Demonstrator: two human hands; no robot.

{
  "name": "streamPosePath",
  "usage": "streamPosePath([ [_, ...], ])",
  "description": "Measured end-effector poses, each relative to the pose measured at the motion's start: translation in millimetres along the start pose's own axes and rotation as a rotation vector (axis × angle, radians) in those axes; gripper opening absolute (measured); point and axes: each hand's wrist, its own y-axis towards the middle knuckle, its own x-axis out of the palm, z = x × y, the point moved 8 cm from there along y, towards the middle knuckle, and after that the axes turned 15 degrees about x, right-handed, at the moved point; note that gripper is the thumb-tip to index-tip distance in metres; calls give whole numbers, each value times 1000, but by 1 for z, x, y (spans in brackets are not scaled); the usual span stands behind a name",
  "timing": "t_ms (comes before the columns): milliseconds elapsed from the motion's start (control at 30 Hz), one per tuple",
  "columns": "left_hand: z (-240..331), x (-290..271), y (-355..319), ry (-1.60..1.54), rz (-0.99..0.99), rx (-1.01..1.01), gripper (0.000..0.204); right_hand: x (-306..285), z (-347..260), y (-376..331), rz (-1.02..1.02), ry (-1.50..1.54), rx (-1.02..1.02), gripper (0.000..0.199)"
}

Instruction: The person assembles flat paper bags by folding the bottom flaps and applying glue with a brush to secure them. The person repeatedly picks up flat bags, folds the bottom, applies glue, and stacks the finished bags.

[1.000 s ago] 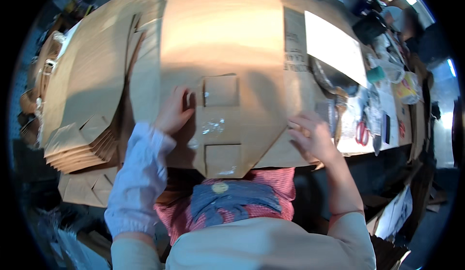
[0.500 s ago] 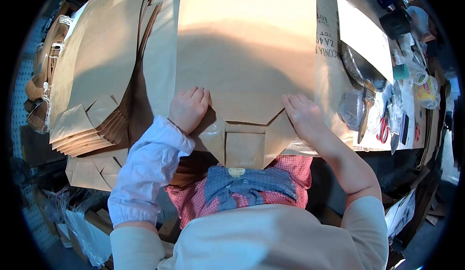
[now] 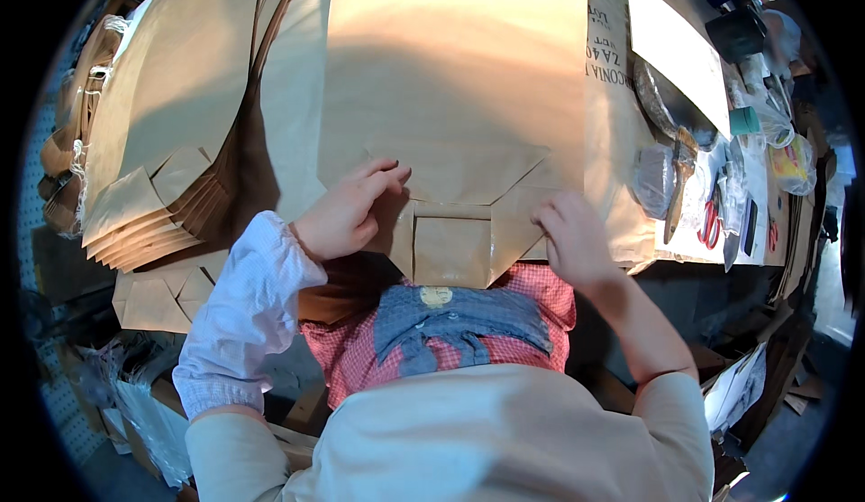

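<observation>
A large brown paper bag (image 3: 450, 96) lies flat in front of me, its folded bottom end toward my body. The bottom's flaps slant inward around a rectangular middle panel (image 3: 452, 242), which hangs slightly past the table's near edge. My left hand (image 3: 347, 212) rests at the left flap with its fingertips over the fold, thumb apart from the fingers. At the right flap, my right hand (image 3: 572, 232) has its fingers bent together against the paper's slanted edge. The underside of the bag beneath both hands is hidden.
A stack of folded paper bags (image 3: 149, 205) stands at left, beside bundles tied with white string (image 3: 77, 155). To the right lie a brush (image 3: 682, 173), red-handled scissors (image 3: 711, 223), a knife (image 3: 734, 223), a white sheet (image 3: 676, 47) and a teal roll (image 3: 743, 121).
Both hands have let the upper corners of the bottom fold down, so it lies flatter. My left hand's fingers have spread from their grip, and my right hand has slid slightly nearer to me.
</observation>
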Motion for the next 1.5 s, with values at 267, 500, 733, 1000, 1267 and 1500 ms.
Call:
streamPosePath([
  [267,33,0,1,222,-27,140,33,12,-21,-22,235,160,-17,38],
  [500,-1,-14,-5,131,381,-5,11,-8,17,13,237,460,201,13],
  [733,-25,-17,12,307,643,-233,23,13,33,49,325,488,375,14],
  [1000,-44,-30,38,375,292,-878,36,6,23,84,283,-79,680,37],
  [1267,32,-7,48,649,286,6,56,0,-36,50,404,175,106,53],
  [1500,7,11,40,594,143,-159,88,30,-42,48,132,11,193,88],
])
